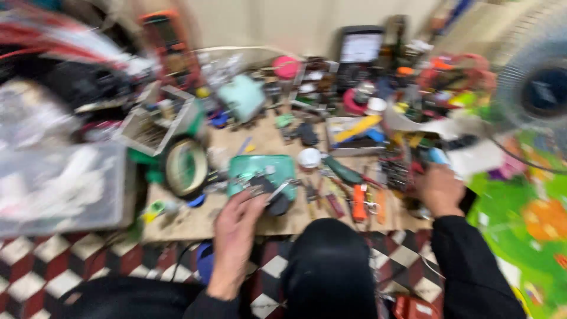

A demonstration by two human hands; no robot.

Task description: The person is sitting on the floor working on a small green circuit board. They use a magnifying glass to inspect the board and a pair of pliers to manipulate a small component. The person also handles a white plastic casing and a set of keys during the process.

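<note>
Resting near the tabletop's (pixel 195 221) front edge, the left hand (pixel 236 227) lies open, fingertips on a small dark part (pixel 264 184) atop the green tray (pixel 260 174); nothing looks lifted yet. Right of it lies an orange tool (pixel 359 202). The right hand (pixel 440 190) reaches into clutter at the right edge; blur hides its grip.

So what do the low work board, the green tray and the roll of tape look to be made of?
The work board looks like bare, unfinished wood or plywood: pale tan, matte, scuffed. The green tray by the left hand seems plastic: uniform teal with a soft sheen. The roll of tape is too blurred to tell.
</note>
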